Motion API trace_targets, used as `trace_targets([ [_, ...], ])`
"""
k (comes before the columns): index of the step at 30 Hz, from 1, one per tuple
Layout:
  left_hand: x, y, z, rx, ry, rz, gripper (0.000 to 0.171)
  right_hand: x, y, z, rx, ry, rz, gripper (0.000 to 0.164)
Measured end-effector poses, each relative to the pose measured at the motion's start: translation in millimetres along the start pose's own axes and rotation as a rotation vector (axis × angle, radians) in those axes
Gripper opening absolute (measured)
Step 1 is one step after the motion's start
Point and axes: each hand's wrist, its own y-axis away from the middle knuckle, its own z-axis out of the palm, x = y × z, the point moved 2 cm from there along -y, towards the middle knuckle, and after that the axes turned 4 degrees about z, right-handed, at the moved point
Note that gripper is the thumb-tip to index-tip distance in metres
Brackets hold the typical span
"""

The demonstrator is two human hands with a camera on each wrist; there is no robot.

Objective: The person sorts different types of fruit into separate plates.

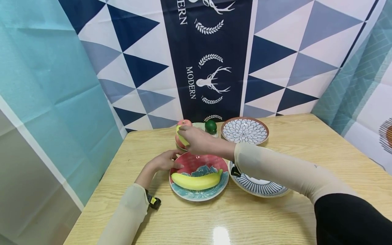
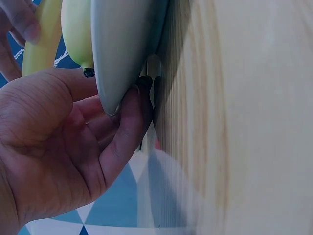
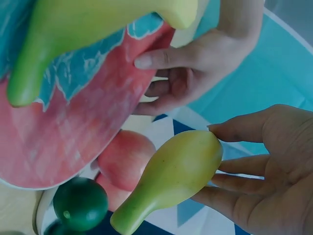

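Note:
My left hand (image 1: pixel 163 161) grips the left rim of a red and teal plate (image 1: pixel 193 162), thumb over the top and fingers beneath the edge. A yellow banana (image 1: pixel 196 182) with a green tip lies across the front part of this plate. Behind the plate, my right hand (image 1: pixel 199 139) holds a second banana (image 3: pixel 181 169), pinched near one end between thumb and fingers, its green end pointing away from the palm. In the head view that banana overlaps reddish apples (image 1: pixel 184 122) at the back. A dark green round fruit (image 1: pixel 210 126) sits just right of them.
The apples and green fruit rest on a pale green-rimmed plate (image 1: pixel 199 125). To its right is a brown-rimmed plate with a petal pattern (image 1: pixel 245 131). A blue-and-white striped plate (image 1: pixel 263 187) lies partly under my right forearm. Patterned cloth (image 1: pixel 211 51) hangs behind the wooden table (image 1: pixel 183 221).

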Motion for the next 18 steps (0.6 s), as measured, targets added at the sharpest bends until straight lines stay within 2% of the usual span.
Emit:
trace_targets([
  [7, 1.8, -0.3, -0.2, 0.002, 0.006, 0.005, 0.055, -1.3, 12.2, 9.2, -0.051, 0.01, -0.006, 0.045],
  [14, 1.0, 0.0, 0.5, 0.011, -0.018, -0.01, 0.053, -1.6, 22.4, 22.7, -0.079, 0.026, -0.063, 0.04],
  [18, 1.7, 0.6, -0.7, 0.003, -0.024, -0.009, 0.054, -2.5, 27.4, 29.4, -0.118, 0.029, -0.058, 0.043],
])
